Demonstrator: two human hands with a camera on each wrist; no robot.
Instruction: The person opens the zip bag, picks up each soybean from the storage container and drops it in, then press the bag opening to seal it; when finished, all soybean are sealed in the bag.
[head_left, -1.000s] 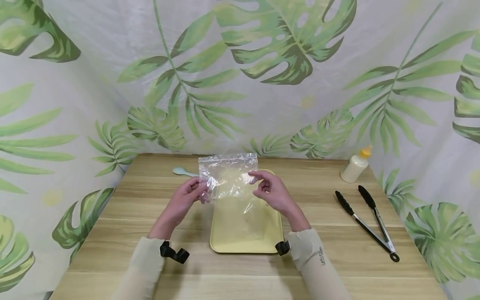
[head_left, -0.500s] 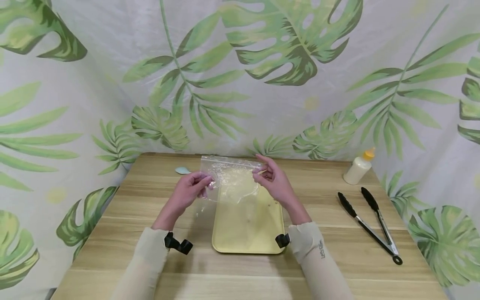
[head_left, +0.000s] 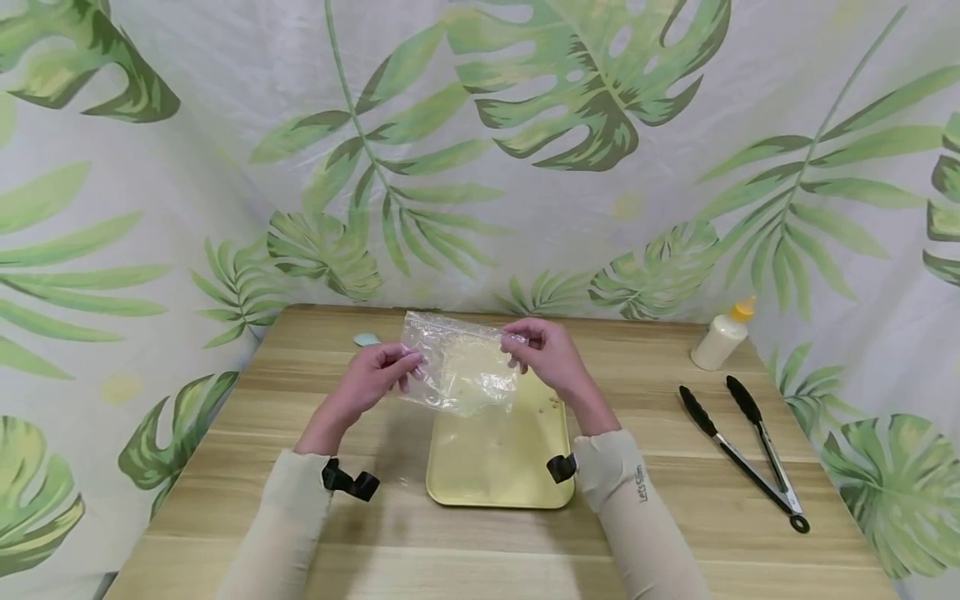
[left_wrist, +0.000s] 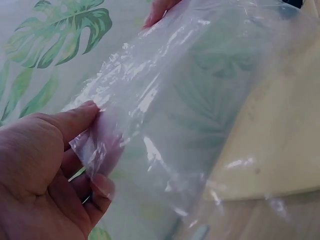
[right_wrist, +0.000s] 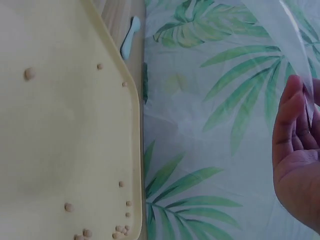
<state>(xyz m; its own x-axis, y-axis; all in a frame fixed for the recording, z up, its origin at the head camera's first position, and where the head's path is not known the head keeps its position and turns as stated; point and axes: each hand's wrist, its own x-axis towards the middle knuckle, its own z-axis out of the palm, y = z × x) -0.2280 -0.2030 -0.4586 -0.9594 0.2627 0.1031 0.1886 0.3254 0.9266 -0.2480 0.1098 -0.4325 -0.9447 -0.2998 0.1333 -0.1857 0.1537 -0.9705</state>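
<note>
A clear zip bag (head_left: 468, 367) is held up above the yellow tray (head_left: 498, 479), its zip edge toward the far side. My left hand (head_left: 377, 372) pinches the bag's left side between thumb and fingers; the left wrist view shows the crinkled plastic (left_wrist: 150, 100) running out from that grip. At the other side, my right hand (head_left: 546, 354) pinches the bag near its upper right corner. Small tan pellets (right_wrist: 68, 207) lie scattered on the tray, several of them gathered by one corner in the right wrist view. The bag looks transparent, with no contents that I can make out.
A pale blue spoon (head_left: 366, 339) lies behind the left hand, mostly hidden by the bag and hand. To the right stand a squeeze bottle with a yellow cap (head_left: 718, 340) and spread black-handled tongs (head_left: 742, 454). A leaf-patterned cloth (head_left: 480, 167) hangs behind the wooden table (head_left: 300, 400).
The right hand's fingers have come onto the bag's upper right corner and now pinch it. The bag's right side has dipped slightly. Pellets at the tray's right side have come into view.
</note>
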